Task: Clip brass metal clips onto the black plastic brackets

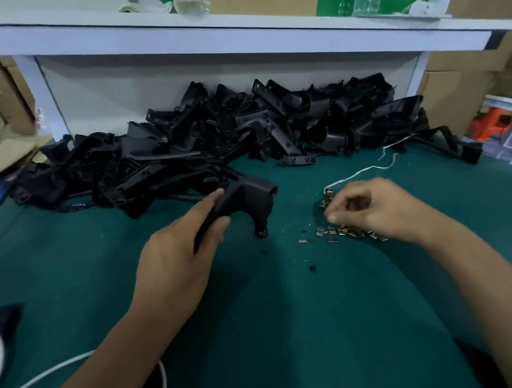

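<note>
Bracket (243, 206) sits at the centre of the frame, lifted off the green mat (273, 329) in the left hand (180, 259), whose fingers and thumb are wrapped round its long arm. Its short leg points down toward the mat, and something small shows at the foot of that leg; whether that is a clip already seated is too blurred to tell.

Right of centre, the right hand (370, 207) hovers over the scatter of brass clips (347, 232), fingers curled with the tips drawn together. It looks to be picking one out, but I cannot tell whether a clip is actually between the fingertips.

So the step in hand is most likely fetching a clip for the held bracket. The next move would call for a firm pinch on a single clip, turning it so its open mouth faces the bracket's edge, bringing the two hands together mid-frame, and pushing the clip on until it seats while the left hand steadies the bracket.

Across the upper middle of the frame lies the pile (214, 142) of black brackets, under a white shelf (237, 34). White string (368, 169) trails just above the clips.
</note>
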Demonstrator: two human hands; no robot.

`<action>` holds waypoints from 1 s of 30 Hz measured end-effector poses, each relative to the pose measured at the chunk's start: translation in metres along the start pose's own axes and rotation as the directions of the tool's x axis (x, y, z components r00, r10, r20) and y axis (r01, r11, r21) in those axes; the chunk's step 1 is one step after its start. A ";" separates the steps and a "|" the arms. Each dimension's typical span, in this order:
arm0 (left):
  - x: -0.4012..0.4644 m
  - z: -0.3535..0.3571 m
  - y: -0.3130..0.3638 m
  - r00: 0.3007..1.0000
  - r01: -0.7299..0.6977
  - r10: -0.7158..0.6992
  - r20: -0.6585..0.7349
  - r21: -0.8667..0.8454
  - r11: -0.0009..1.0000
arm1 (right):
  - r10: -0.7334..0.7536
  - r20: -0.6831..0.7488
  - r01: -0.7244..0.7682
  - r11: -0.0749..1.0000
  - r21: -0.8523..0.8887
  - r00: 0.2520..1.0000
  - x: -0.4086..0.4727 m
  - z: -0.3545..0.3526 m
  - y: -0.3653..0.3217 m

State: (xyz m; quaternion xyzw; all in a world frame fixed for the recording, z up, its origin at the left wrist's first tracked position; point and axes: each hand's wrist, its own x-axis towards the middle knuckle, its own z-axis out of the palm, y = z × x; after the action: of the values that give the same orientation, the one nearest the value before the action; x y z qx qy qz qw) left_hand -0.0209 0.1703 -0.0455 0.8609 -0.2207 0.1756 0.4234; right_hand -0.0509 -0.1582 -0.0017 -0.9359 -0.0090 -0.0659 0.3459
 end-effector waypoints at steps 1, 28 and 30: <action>0.000 -0.002 0.000 0.998 -0.011 0.011 -0.061 0.005 1.000 | 0.000 0.054 0.002 0.999 -0.040 0.999 0.001 0.002 -0.002; 0.005 -0.006 -0.019 0.992 0.106 -0.106 0.063 0.009 0.994 | 0.013 -0.090 0.060 0.657 0.752 0.996 0.002 0.067 -0.046; 0.005 -0.006 -0.019 0.992 0.107 -0.101 0.074 -0.069 0.992 | 0.041 -0.071 0.037 0.550 0.834 0.997 0.001 0.072 -0.051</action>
State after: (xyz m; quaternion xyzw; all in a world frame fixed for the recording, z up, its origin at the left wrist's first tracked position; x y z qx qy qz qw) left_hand -0.0076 0.1844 -0.0524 0.8609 -0.1967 0.1146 0.4551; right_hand -0.0452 -0.0727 -0.0224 -0.6561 -0.0238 -0.0918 0.7487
